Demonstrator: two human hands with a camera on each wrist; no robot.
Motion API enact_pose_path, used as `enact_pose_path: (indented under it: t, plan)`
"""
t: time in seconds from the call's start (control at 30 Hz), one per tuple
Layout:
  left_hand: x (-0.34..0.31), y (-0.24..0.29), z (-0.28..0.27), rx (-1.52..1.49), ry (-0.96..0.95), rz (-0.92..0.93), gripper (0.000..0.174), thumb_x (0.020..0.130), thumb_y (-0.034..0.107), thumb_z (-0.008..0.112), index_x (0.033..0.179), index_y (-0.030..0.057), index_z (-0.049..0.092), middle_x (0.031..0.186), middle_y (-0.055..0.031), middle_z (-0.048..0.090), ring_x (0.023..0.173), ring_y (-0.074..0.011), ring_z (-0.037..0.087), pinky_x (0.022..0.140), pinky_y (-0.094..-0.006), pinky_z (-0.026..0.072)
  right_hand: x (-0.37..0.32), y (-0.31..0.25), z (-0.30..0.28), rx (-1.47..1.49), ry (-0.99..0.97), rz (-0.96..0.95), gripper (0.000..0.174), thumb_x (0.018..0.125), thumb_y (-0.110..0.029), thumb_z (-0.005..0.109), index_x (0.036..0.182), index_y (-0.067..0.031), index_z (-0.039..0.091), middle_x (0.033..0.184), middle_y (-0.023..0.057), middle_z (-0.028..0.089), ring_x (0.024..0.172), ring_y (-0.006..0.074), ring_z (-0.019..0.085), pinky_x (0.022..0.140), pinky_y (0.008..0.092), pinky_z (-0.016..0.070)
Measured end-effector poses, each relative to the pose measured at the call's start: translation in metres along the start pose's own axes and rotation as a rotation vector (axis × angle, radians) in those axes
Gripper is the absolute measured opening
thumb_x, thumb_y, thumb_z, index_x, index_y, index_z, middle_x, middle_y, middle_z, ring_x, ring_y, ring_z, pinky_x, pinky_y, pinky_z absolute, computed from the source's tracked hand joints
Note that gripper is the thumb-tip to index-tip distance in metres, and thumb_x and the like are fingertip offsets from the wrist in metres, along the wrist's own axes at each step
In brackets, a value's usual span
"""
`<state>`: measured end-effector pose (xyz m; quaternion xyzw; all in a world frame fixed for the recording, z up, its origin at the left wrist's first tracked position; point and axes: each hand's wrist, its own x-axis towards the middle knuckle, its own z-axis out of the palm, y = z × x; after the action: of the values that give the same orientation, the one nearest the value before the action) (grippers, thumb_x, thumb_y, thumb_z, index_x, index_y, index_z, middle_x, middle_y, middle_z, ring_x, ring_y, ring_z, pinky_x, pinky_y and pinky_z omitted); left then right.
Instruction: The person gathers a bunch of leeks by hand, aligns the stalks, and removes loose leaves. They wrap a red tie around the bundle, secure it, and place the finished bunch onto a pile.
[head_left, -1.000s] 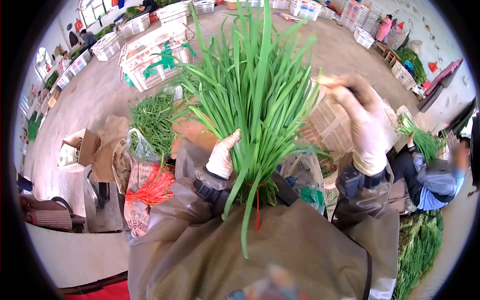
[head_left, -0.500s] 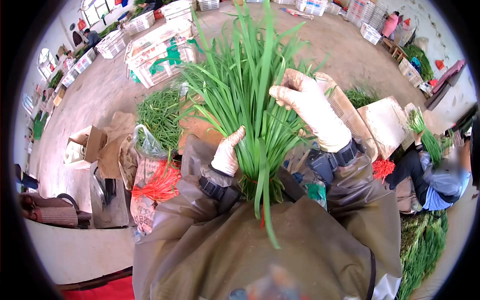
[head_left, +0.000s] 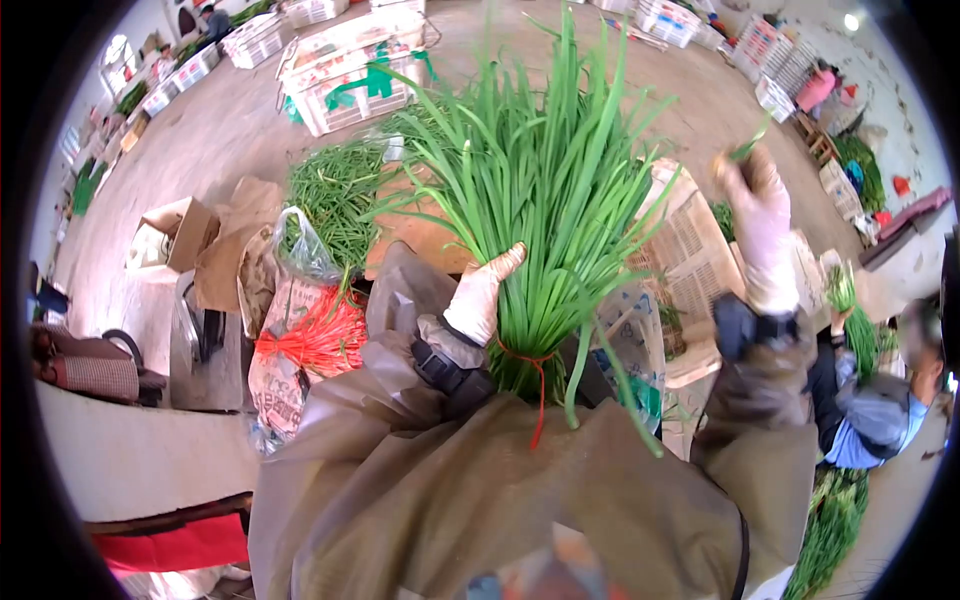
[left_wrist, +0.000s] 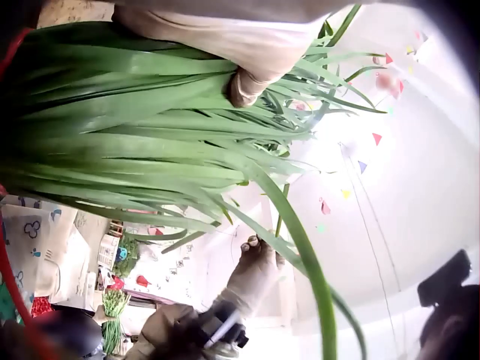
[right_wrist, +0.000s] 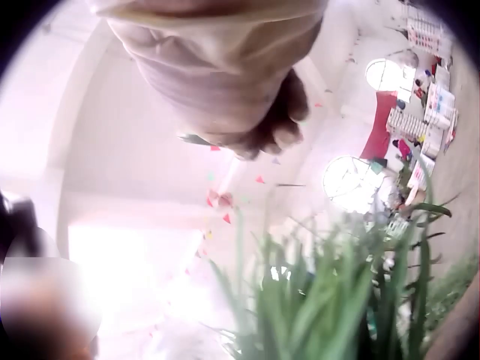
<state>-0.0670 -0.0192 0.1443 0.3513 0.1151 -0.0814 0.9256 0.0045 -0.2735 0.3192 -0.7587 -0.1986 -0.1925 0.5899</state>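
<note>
A thick bunch of long flat green leaves, looking like Chinese chives (head_left: 560, 210), stands upright in front of the apron. A red tie (head_left: 527, 357) rings it near the base, with its tail hanging down. My gloved left hand (head_left: 478, 300) grips the bunch from the left, thumb across the front; the left wrist view shows the glove over the leaves too. Out to the right, clear of the bunch, my gloved right hand (head_left: 762, 230) is raised and pinches a small piece of leaf (head_left: 748, 147). Two loose leaves (head_left: 625, 395) droop below the tie.
Loose leaves (head_left: 335, 205) lie in a heap at left, above a bundle of red ties (head_left: 318, 335). An open cardboard box (head_left: 170, 240) stands farther left. At right are a tilted plastic crate (head_left: 695, 250) and a seated person (head_left: 875, 410) with another bunch. White crates (head_left: 350, 85) stand beyond.
My right hand moved in to the leaves, then back out to the right with a leaf piece. My left hand kept its hold on the bunch, which shifted slightly right in view.
</note>
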Motion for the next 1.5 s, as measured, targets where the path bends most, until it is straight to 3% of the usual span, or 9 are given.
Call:
enact_pose_path:
  t: [0.07,0.17,0.27,0.33,0.67,0.73,0.8,0.87,1.5]
  plan:
    - [-0.004,0.0,0.008,-0.001,0.014,0.087,0.034,0.09,0.025,0.069,0.113,0.0003,0.065,0.099,-0.0094,0.071,0.086,-0.0211,0.069,0.078,-0.0363,0.0575,-0.012,-0.022,-0.021,-0.3,-0.98,0.175,0.027,0.087,-0.024,0.071,0.112,-0.0125,0.069,0.098,0.0038,0.072,0.093,0.0152,0.067,0.084,0.035,0.0519]
    - [0.008,-0.007,0.002,0.09,0.004,0.122,0.033,0.091,0.023,0.069,0.114,-0.0003,0.064,0.099,-0.0083,0.071,0.088,-0.02,0.069,0.079,-0.0349,0.0563,-0.036,-0.063,0.013,-0.62,-1.126,-0.11,0.027,0.089,-0.032,0.067,0.109,-0.0145,0.071,0.099,0.0054,0.072,0.098,0.0213,0.067,0.084,0.0337,0.0518]
    - [0.01,-0.014,0.0,0.173,-0.04,0.095,0.031,0.092,0.014,0.064,0.12,0.0016,0.062,0.102,-0.0086,0.07,0.093,-0.0229,0.067,0.085,-0.0331,0.0534,-0.019,-0.049,0.065,-0.703,-0.491,-0.665,0.011,0.087,-0.015,0.063,0.096,-0.0121,0.068,0.084,0.0036,0.064,0.079,0.0219,0.064,0.069,0.0344,0.0518]
    - [0.023,-0.03,-0.018,1.309,-0.112,0.928,0.036,0.088,0.006,0.062,0.124,0.0071,0.062,0.109,-0.0111,0.069,0.096,-0.0279,0.066,0.088,-0.0345,0.052,-0.001,-0.04,0.099,-0.853,-0.354,-1.11,0.026,0.079,-0.01,0.059,0.103,-0.0168,0.065,0.09,0.0021,0.062,0.078,0.022,0.063,0.066,0.0313,0.0533]
    - [-0.001,-0.011,-0.005,0.743,-0.113,0.289,0.027,0.097,0.022,0.056,0.115,0.0043,0.067,0.111,-0.0073,0.07,0.1,-0.0184,0.064,0.091,-0.0337,0.0506,0.024,-0.057,0.076,-0.061,-0.821,-0.041,0.019,0.091,-0.018,0.061,0.103,-0.0065,0.07,0.096,0.0066,0.071,0.088,0.0219,0.066,0.082,0.0336,0.0522]
    - [0.011,-0.018,-0.014,-0.073,-0.343,0.047,0.025,0.097,0.019,0.055,0.117,0.0062,0.066,0.111,-0.0073,0.069,0.102,-0.0217,0.064,0.09,-0.0356,0.0511,-0.001,-0.046,0.075,-0.251,-0.903,-0.38,0.02,0.087,-0.019,0.067,0.104,-0.0092,0.069,0.105,0.0074,0.07,0.099,0.02,0.065,0.09,0.0321,0.0506]
    - [0.017,-0.021,-0.023,1.096,-0.217,0.817,0.029,0.095,0.013,0.054,0.123,0.004,0.06,0.109,-0.0098,0.068,0.098,-0.0221,0.064,0.087,-0.0353,0.0526,-0.021,-0.033,0.085,-0.772,-0.822,-0.881,0.031,0.082,-0.03,0.07,0.107,-0.0114,0.067,0.106,0.0074,0.066,0.111,0.0233,0.06,0.106,0.0456,0.0399]
    - [0.015,-0.017,-0.008,-0.006,-0.025,0.048,0.029,0.096,0.014,0.053,0.122,0.0031,0.061,0.112,-0.0125,0.067,0.099,-0.0237,0.065,0.088,-0.034,0.0526,-0.032,0.0,0.093,-0.945,-0.715,-0.967,0.037,0.08,-0.037,0.071,0.105,-0.0103,0.065,0.095,0.007,0.064,0.105,0.0243,0.061,0.111,0.0476,0.0338]
    - [0.003,-0.007,-0.017,-0.051,-0.102,0.038,0.046,0.095,0.033,0.061,0.124,-0.0026,0.057,0.115,-0.0136,0.067,0.101,-0.0239,0.066,0.094,-0.0377,0.052,-0.03,0.004,0.085,-0.403,-0.27,-0.637,0.012,0.084,-0.008,0.066,0.096,-0.0099,0.066,0.097,0.0067,0.064,0.098,0.0252,0.062,0.092,0.0417,0.0466]
